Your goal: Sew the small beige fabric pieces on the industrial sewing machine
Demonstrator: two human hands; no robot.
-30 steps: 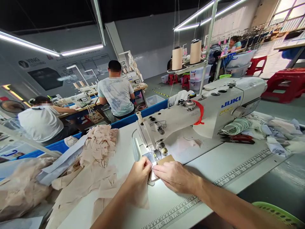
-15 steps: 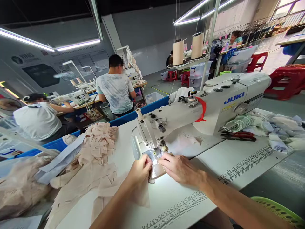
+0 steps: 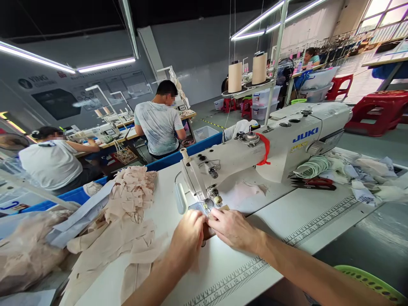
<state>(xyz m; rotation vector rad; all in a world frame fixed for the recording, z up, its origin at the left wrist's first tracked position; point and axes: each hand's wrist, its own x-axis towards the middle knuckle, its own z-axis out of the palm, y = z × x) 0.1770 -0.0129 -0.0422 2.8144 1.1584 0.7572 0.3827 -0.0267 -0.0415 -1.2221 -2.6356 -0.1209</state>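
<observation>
The curled left hand (image 3: 188,233) is now brought nearer the half-curled right hand (image 3: 235,230), at the white long-armed sewing machine's (image 3: 282,144) seven o'clock; what is held cannot be told.

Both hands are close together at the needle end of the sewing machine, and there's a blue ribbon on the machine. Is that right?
Not quite: the ribbon is red, not blue, as the head view shows. The left hand and right hand are indeed close together at the needle end of the sewing machine.
</observation>
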